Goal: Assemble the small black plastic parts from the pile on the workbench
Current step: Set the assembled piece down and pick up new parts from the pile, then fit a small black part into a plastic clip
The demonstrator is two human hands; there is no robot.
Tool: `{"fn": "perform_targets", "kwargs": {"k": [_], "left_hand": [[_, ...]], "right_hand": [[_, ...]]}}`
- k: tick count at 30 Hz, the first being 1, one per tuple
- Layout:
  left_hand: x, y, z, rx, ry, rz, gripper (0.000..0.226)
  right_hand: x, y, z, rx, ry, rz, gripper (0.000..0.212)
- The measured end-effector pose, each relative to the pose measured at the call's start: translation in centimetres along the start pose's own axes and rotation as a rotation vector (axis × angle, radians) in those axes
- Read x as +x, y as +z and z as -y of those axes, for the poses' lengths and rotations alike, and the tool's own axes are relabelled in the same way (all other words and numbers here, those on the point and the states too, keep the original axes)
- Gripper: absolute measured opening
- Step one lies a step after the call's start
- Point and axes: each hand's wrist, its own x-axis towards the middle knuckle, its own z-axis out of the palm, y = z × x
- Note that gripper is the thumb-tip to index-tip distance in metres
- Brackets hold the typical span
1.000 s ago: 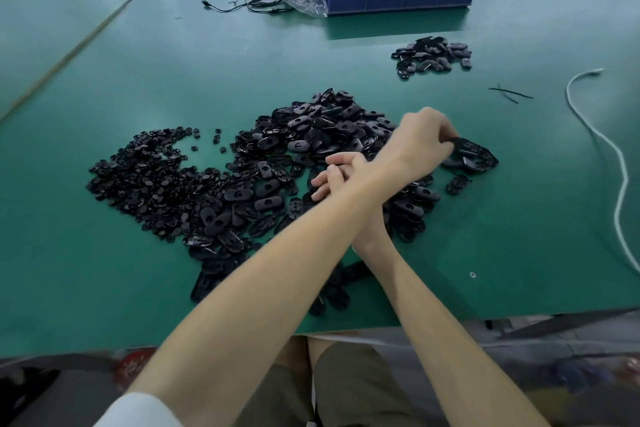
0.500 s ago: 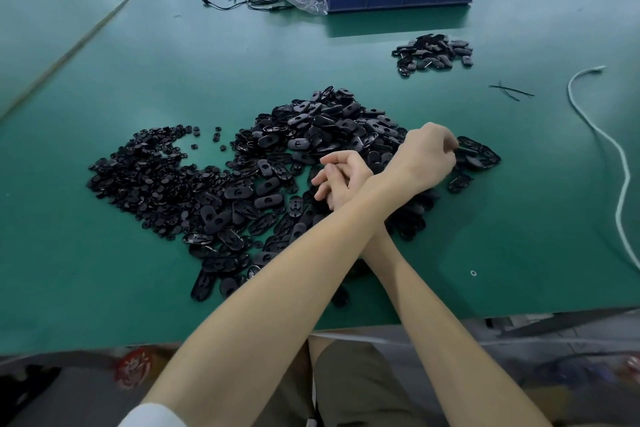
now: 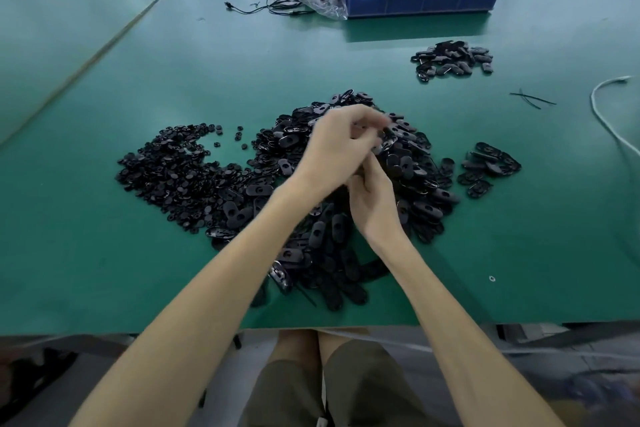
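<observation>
Progress is judged to be early. Two small lots of black parts are set apart from the stock: one group [image 3: 488,163] just beside the right side of the main pile [image 3: 422,208], and a second group [image 3: 450,59] nearer the far right corner of the workbench [image 3: 104,253]. These are taken to be finished assemblies, though this cannot be confirmed from the head view. A blue bin [image 3: 422,3] at the far edge is also filled with black parts. By far the larger share of the work is judged outstanding: the main pile is spread across the middle of the surface and reaches almost to the near edge.

Two part shapes are distinguished. Flat oval plates [image 3: 258,190], each with a round hole, are heaped in the centre and right of the pile. Small round button-like pieces [image 3: 166,170] are massed on its left. All appear to be moulded in black plastic with a slight gloss. The workbench is faced in a matt green covering.

The left hand [image 3: 336,146] is held over the top of the pile, its fingers curled and blurred by motion. The right hand [image 3: 374,204] is raised just beneath it, with fingertips directed up towards the left palm. Whether a part is pinched by either hand cannot be told.
</observation>
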Motion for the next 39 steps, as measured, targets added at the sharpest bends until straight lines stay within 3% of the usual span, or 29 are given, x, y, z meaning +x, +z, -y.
{"fn": "perform_targets", "kwargs": {"k": [4,10,17,21,25,30,36,39], "left_hand": [[-0.7,-4.6,3.7,0.132,-0.1,-0.169,0.031],[-2.4,-9.7,7.7,0.457,-0.235,-0.142,0.03],[-4.6,-9.4,6.6,0.455,-0.198,0.065,0.008],[-4.8,-8.5,5.8,0.634,-0.237,0.253,0.018],[-4.8,-8.1,5.6,0.724,-0.269,0.249,0.02],[-4.4,-7.9,6.0,0.606,-0.279,0.222,0.027],[-3.5,-6.9,5.8,0.245,-0.212,0.064,0.018],[-2.9,-5.9,5.7,-0.06,-0.219,0.012,0.014]], "right_hand": [[0.0,0.2,-0.5,-0.124,-0.027,0.035,0.054],[-0.3,0.1,-0.6,-0.173,-0.084,0.052,0.052],[-0.2,-0.2,-0.2,-0.022,-0.037,-0.025,0.025],[-0.2,-0.3,-0.6,0.013,-0.016,-0.021,0.014],[-0.1,-0.3,-0.8,0.064,-0.002,-0.028,0.008],[-0.1,-0.4,-0.7,0.147,0.018,-0.037,0.007],[-0.3,-0.7,-0.6,0.125,0.027,-0.032,0.008],[-0.2,-0.8,-0.6,0.123,0.025,-0.045,0.008]]}}
